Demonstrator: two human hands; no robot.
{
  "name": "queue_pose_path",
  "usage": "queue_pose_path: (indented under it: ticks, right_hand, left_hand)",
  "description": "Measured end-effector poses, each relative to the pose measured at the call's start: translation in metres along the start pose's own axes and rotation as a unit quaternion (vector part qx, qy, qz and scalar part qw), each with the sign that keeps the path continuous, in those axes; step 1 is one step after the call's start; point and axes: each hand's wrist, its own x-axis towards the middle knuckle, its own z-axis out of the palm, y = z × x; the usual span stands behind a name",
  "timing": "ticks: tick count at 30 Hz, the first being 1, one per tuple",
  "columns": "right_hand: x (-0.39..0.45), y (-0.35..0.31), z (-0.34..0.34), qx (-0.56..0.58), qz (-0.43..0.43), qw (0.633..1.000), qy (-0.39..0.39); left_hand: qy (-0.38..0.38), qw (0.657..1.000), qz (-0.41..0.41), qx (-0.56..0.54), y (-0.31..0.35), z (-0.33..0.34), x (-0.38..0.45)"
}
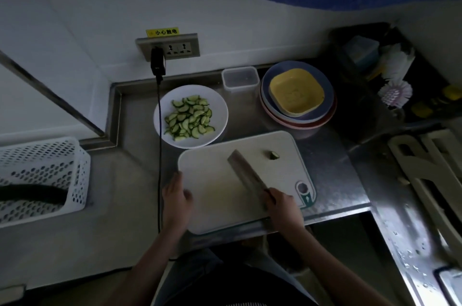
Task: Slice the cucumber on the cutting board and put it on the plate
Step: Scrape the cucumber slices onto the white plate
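Note:
A white cutting board [215, 195] lies on the steel counter in front of me. My right hand [282, 208] grips the handle of a cleaver [246, 173], whose blade lies across the middle of the board. One small cucumber end piece [274, 155] sits near the board's far edge. My left hand [176, 198] rests on the board's left edge, fingers relaxed. Behind the board stands a white plate [217, 108] holding several half-moon cucumber slices [190, 118].
A black cable [159, 155] hangs from a wall socket [172, 46] past the plate to the counter's front. A clear lidded box [240, 78] and stacked bowls [297, 95] stand behind. A white basket [42, 175] with a dark cucumber [32, 193] is at left. Sink area at right.

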Motion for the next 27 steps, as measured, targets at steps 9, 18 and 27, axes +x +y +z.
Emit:
queue_pose_path:
  ticks: [9, 18, 27]
  right_hand:
    - [-0.002, 0.055, -0.080, -0.021, -0.004, 0.992, 0.124]
    - [0.053, 0.120, -0.171, -0.166, 0.027, 0.971, 0.167]
    - [0.073, 0.130, -0.162, -0.270, -0.001, 0.959, 0.086]
  left_hand:
    - [-0.140, 0.968, 0.150, 0.148, 0.062, 0.030, -0.008]
    - [-0.137, 0.951, 0.172, 0.219, 0.087, 0.038, -0.021]
    - [-0.218, 0.894, 0.224, 0.322, 0.109, 0.057, -0.058]
